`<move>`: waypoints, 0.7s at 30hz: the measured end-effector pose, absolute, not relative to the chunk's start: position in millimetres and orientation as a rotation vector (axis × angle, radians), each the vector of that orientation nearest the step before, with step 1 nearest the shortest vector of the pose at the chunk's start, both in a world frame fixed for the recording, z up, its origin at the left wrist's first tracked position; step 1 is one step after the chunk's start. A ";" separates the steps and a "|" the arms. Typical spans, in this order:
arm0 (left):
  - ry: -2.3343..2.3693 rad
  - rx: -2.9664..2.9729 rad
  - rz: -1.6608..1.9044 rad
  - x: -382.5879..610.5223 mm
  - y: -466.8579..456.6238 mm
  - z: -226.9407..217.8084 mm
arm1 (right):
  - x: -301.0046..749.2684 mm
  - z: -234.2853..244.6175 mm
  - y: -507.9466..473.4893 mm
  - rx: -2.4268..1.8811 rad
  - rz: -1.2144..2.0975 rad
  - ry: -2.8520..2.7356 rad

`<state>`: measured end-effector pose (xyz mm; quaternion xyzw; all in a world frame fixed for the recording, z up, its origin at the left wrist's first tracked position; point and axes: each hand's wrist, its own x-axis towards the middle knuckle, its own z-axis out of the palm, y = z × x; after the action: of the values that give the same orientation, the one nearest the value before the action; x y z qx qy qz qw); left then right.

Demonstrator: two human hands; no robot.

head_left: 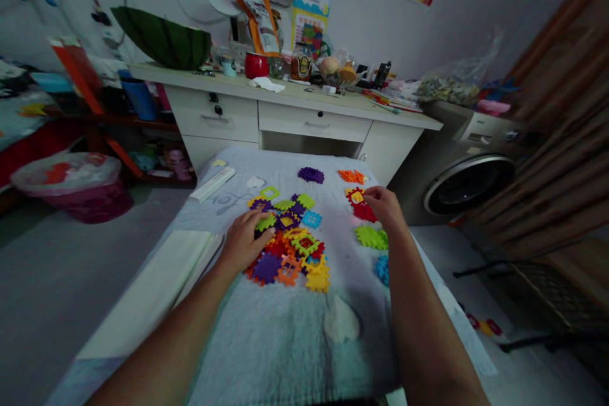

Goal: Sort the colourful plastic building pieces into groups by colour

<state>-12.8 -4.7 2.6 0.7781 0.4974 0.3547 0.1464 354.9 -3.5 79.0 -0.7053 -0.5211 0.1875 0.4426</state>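
A mixed pile of notched plastic building tiles lies on the cloth, with an orange window tile [288,270], a purple tile [267,268] and a yellow tile [318,278] among them. My left hand [245,241] rests on the pile's left side, thumb and fingers apart around a light green tile [266,222]. Over on the right, my right hand [384,204] pinches at the edge of a red tile [354,194] with yellow in its middle, above other red tiles [365,212]. Its fingertips are partly hidden.
Sorted groups lie apart: purple tiles [311,175], orange tiles [351,176], green tiles [372,237] and blue tiles [382,269], partly behind my right forearm. A white box [213,184] lies at the far left. Beyond stand a cluttered desk [309,104] and a washing machine [457,158].
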 end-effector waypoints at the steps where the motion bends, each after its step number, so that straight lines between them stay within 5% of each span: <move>1: 1.437 2.237 1.016 -13.0 -4.2 2.0 | 369.1 78.7 -6.9 -1.787 0.413 -1.249; 21: 1.438 2.218 1.006 -15.5 0.3 -6.2 | 445.9 40.2 -21.4 -2.077 0.482 -0.829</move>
<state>-15.5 0.3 -6.2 0.7746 0.5023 0.3514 0.1558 445.9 -21.4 40.2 -0.8265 -0.3297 0.1916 0.4140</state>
